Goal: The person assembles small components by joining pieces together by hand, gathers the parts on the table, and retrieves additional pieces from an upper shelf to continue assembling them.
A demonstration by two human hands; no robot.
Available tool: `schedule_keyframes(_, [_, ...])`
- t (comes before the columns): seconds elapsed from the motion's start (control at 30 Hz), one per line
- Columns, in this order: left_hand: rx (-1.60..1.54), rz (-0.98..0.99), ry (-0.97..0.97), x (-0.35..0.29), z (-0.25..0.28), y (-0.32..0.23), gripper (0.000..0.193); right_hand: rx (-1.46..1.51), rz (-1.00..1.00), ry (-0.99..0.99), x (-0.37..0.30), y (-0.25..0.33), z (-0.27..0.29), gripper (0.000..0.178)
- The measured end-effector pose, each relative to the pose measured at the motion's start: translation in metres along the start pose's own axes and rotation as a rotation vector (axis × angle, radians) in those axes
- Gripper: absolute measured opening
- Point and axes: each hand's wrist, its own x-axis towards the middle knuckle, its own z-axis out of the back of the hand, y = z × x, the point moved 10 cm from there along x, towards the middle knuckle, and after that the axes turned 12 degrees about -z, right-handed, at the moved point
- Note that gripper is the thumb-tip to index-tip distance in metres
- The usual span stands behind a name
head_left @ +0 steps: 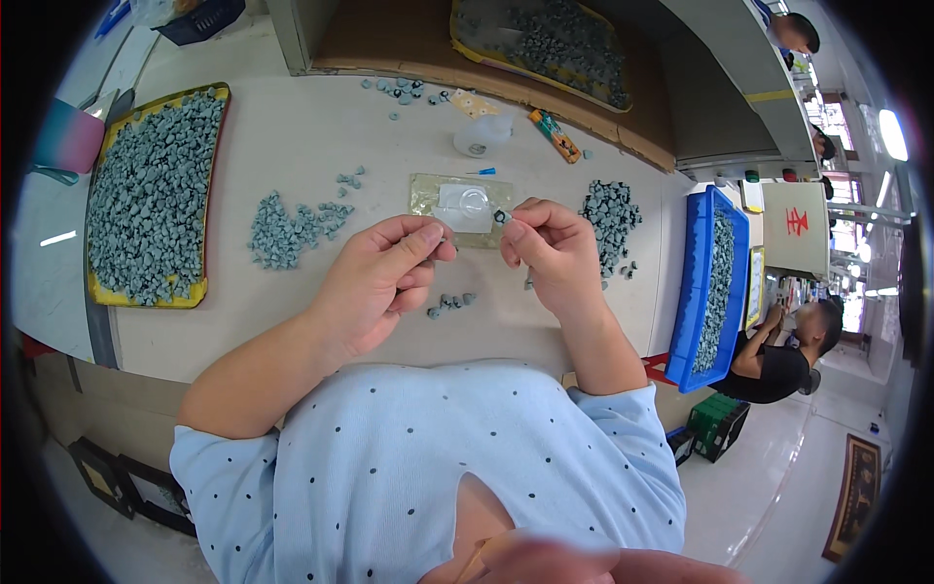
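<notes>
**Two hands, one small grey part**

The right hand (550, 248) pinches one small grey part (501, 216) between thumb and forefinger, above the clear plastic sheet (457, 206). The left hand (384, 277) is curled, its fingertips pressed together. Two yellow trays (219, 97) and one blue bin (696, 282) hold grey parts; three loose piles (287, 229) lie on the table (292, 127).

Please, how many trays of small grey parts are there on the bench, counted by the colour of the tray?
Yellow tray: 2, one at the left and one at the back.
Blue tray: 1, at the right.
Total: 3 trays.
</notes>
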Motion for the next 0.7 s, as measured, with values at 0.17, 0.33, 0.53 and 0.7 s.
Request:
schedule_keyframes(0.17, [-0.012, -0.044, 0.027, 0.003, 0.000, 0.000, 0.024, 0.066, -0.070, 0.031, 0.001, -0.005, 0.000, 0.004])
schedule_keyframes(0.33, [0.003, -0.016, 0.048, -0.001, -0.007, 0.001, 0.032, 0.094, -0.096, 0.039, 0.001, -0.009, 0.000, 0.004])
schedule_keyframes(0.53, [-0.007, -0.014, 0.003, 0.001, 0.000, 0.003, 0.032, -0.069, 0.003, 0.001, -0.004, -0.002, -0.004, 0.004])
schedule_keyframes(0.7, [-0.029, -0.014, -0.010, 0.003, -0.001, 0.005, 0.028, -0.250, 0.207, -0.018, -0.015, 0.017, -0.011, 0.008])
